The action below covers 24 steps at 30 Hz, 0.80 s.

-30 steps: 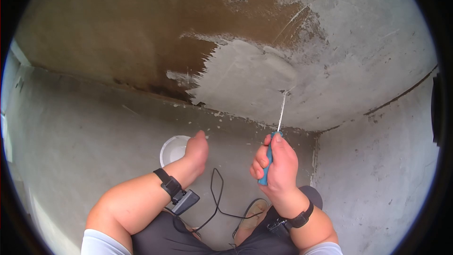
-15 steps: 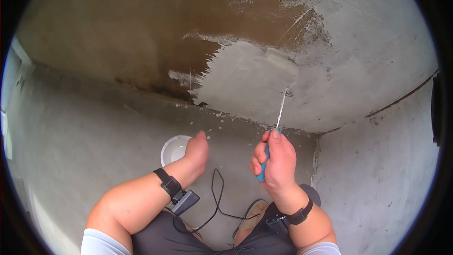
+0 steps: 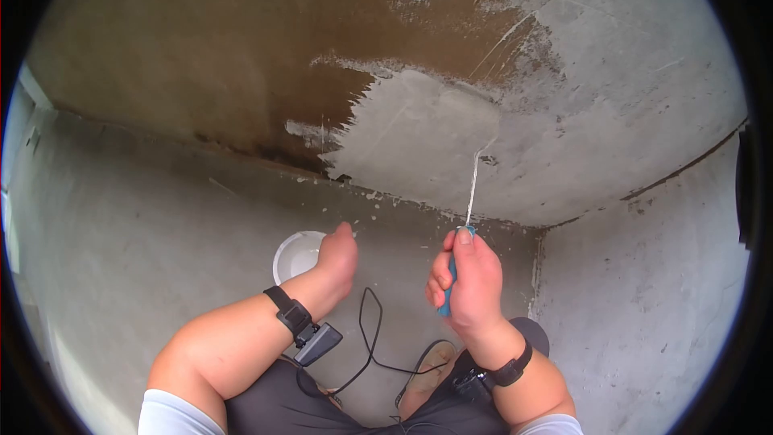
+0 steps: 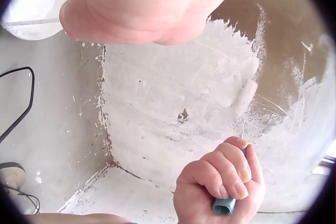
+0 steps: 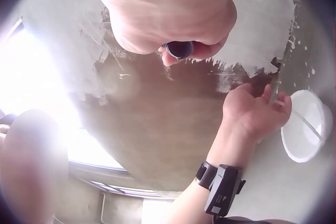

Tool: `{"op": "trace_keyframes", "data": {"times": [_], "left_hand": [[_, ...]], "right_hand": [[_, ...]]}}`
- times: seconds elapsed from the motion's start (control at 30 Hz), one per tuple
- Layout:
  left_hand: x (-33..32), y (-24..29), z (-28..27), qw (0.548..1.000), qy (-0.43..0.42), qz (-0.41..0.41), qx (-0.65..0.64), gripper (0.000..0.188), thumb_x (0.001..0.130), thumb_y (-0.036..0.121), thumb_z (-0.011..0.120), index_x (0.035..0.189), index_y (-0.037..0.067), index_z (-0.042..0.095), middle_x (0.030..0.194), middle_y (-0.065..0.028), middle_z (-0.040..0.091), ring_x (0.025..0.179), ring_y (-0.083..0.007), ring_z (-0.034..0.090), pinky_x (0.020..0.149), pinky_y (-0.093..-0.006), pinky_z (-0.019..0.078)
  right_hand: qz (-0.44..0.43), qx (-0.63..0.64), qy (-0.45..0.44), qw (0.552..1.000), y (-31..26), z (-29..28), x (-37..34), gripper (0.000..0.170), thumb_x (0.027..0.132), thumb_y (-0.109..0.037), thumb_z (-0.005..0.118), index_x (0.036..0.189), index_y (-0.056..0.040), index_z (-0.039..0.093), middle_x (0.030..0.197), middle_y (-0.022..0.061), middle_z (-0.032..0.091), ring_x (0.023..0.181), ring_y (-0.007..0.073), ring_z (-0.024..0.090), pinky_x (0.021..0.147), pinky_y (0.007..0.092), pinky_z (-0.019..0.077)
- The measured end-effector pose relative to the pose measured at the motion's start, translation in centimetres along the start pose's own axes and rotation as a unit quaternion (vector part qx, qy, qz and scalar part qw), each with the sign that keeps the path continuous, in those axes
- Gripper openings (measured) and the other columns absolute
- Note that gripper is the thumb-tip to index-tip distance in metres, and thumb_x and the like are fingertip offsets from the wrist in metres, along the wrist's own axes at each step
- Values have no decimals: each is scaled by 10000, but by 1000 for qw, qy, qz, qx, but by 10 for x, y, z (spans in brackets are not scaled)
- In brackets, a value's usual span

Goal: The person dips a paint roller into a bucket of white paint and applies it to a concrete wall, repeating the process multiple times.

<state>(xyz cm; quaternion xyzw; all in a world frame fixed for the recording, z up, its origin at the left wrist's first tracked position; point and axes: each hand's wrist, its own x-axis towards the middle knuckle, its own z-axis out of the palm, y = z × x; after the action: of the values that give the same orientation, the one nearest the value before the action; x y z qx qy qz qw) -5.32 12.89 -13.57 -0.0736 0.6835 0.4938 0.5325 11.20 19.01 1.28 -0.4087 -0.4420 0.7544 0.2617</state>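
Part of the brown wall wears white coating; its left side looks uncoated.
Head: right hand grips the blue-handled roller. Left wrist: white roller head against wall. Right wrist: left hand's fingers curl round the white bucket's thin handle.

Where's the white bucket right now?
In the head view, the bucket is left of centre, partly hidden behind the left hand; the right wrist view shows its handle running to that hand's grip.

The head view looks forward and down; nearer wrist views share the wall.
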Motion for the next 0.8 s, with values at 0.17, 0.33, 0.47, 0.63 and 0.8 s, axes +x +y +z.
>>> {"op": "trace_keyframes", "data": {"times": [0.17, 0.33, 0.47, 0.63, 0.8], "left_hand": [[-2, 1, -1, 1000, -3, 5, 3, 556, 988, 474, 416, 1374, 74, 445, 1393, -45, 457, 1213, -208, 425, 935, -418, 409], [-6, 6, -1, 1000, 7, -17, -5, 558, 992, 466, 418, 1396, 81, 429, 1419, -45, 449, 1239, -209, 417, 960, -416, 400], [-26, 15, 5, 1000, -6, 10, -29, 686, 1017, 418, 376, 1447, -115, 327, 1518, -251, 366, 1409, -332, 335, 1146, -435, 269], [-17, 10, 3, 999, 0, 25, -33, 683, 1015, 414, 376, 1434, -125, 345, 1498, -257, 396, 1402, -333, 354, 1147, -415, 270], [-22, 12, 1, 999, 3, 22, -26, 679, 1015, 411, 376, 1429, -127, 351, 1483, -259, 412, 1387, -341, 369, 1142, -411, 278]], "right_hand": [[-18, -36, 1, 999, -4, 1, 9, 309, 1075, -339, 399, 953, -61, 459, 593, 17, 463, 420, 123, 441, 430, 267, 394], [18, -11, 4, 1000, 14, -2, 14, 299, 1073, -331, 413, 955, -60, 464, 595, 17, 468, 422, 127, 442, 419, 272, 389], [42, -40, 15, 998, 33, -4, 21, 275, 1071, -329, 406, 970, -77, 452, 599, 26, 457, 423, 143, 429, 430, 291, 387], [18, -55, 17, 998, 30, -2, 18, 273, 1071, -326, 405, 974, -76, 454, 597, 26, 456, 423, 142, 425, 429, 292, 388], [-29, -15, 10, 999, 8, -2, 9, 286, 1076, -307, 399, 957, -56, 464, 601, 22, 466, 424, 123, 429, 418, 268, 389]]}}
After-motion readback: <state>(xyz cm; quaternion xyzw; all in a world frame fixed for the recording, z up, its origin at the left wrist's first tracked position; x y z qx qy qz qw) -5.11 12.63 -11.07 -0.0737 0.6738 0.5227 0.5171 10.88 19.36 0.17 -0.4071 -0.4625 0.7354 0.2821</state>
